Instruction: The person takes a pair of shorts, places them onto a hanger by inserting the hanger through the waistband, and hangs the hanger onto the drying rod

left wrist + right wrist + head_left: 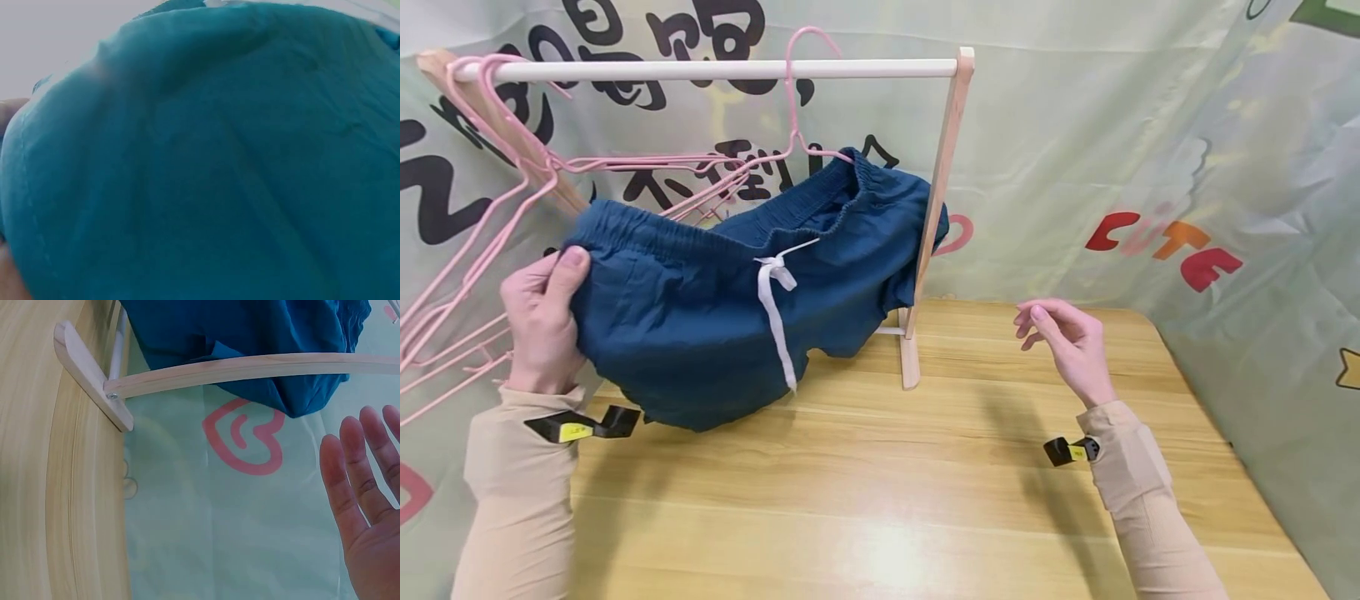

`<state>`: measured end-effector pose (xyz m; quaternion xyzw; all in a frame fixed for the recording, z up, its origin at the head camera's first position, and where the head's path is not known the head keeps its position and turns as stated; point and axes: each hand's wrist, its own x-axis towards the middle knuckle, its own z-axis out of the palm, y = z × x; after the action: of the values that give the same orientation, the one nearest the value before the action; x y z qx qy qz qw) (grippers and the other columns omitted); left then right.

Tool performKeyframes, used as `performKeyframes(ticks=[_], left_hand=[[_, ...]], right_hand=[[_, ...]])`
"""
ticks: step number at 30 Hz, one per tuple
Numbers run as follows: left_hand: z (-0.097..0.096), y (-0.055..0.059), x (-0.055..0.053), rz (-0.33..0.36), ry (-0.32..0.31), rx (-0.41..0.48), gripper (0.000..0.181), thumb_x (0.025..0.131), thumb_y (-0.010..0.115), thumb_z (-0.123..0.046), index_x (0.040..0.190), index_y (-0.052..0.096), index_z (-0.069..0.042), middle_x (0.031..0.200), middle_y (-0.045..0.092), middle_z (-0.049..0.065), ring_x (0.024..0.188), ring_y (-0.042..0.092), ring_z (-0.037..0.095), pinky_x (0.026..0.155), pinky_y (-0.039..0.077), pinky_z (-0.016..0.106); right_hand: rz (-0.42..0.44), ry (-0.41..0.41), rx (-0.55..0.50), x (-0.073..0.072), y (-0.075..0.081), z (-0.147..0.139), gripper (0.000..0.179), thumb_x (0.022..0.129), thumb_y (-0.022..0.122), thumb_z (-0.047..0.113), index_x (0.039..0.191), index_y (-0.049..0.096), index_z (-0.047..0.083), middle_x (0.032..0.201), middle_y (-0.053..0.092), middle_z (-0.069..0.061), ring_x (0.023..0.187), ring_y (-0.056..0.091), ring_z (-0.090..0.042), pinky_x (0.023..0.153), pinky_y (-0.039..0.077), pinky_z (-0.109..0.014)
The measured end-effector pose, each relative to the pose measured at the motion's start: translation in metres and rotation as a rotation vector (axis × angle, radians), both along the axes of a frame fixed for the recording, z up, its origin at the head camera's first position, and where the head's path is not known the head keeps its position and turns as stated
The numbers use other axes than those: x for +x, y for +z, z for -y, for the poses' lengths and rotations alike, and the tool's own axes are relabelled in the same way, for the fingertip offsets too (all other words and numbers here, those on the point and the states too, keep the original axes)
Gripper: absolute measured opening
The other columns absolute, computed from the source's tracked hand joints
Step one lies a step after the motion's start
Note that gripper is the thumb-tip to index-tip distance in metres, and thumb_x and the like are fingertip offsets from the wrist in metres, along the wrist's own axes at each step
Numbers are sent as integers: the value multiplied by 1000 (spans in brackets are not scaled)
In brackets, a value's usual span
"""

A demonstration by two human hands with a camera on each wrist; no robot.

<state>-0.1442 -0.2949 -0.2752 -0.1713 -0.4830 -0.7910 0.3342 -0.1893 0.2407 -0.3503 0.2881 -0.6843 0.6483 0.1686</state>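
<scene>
Blue shorts point(700, 308) with a white drawstring point(775, 308) hang from a pink hanger point(793, 108) on the rack's white rail. The hanger's right arm runs into the waistband, and its lower part is hidden by the cloth. My left hand point(544, 321) pinches the left side of the waistband, thumb in front, drawing it out to the left. In the left wrist view the blue cloth point(206, 156) covers most of the picture. My right hand point(1067, 342) is in the air right of the rack, holding nothing, its fingers point(355, 469) loosely extended.
The clothes rack has a white rail point(715, 70) and a wooden right post point(936, 192), which crosses in front of the shorts. Several empty pink hangers point(512, 158) hang at its left end. Below lies a wooden table point(850, 483); a printed curtain point(1060, 150) stands behind.
</scene>
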Motion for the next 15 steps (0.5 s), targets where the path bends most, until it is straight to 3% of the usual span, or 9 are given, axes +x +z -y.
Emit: performKeyframes(ticks=[8,15], left_hand=[[-20,-6,-5,40,-13,-126,22,97,60,-1,78,68,7,62,67,5,51,63,10,49,50,19],[-39,-10,2,105,43,-298,20,100,59,-7,84,71,-3,67,67,-1,55,64,8,53,51,17]], right_hand=[[-6,-2,4,0,-1,1,19,101,51,-3,108,69,-7,89,71,-4,77,68,-14,62,58,-24],[-3,-11,7,0,-1,0,20,101,51,-3,108,69,-7,90,71,-3,77,68,-14,62,58,-25]])
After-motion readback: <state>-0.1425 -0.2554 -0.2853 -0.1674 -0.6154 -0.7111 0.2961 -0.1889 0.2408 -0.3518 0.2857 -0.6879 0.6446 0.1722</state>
